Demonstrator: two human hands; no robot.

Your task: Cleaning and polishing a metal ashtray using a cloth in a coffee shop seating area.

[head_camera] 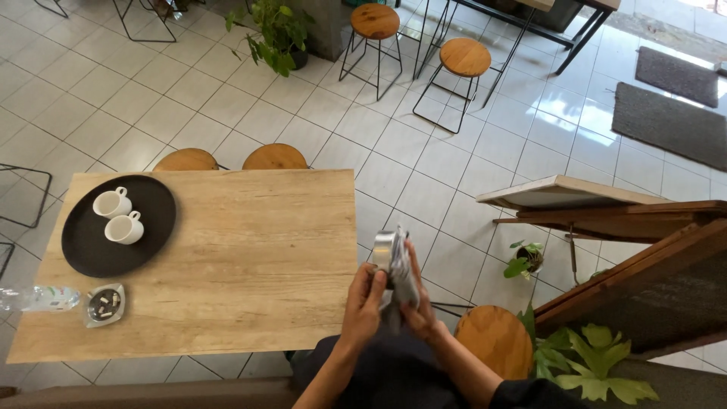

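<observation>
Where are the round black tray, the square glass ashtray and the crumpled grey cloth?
Round black tray (91, 250), head view, bare front part of its surface.
Square glass ashtray (104, 304), head view, its middle.
Crumpled grey cloth (403, 279), head view, the fold between both hands.

Clear plastic bottle (38, 298), lying flat at near-left table edge, bears a white label with green and red marks. No signs or screens.

Matt wooden table (250, 257); glossy tiles (424, 174); shiny, perhaps metal, container (384, 250) (cloth-wrapped).
</observation>
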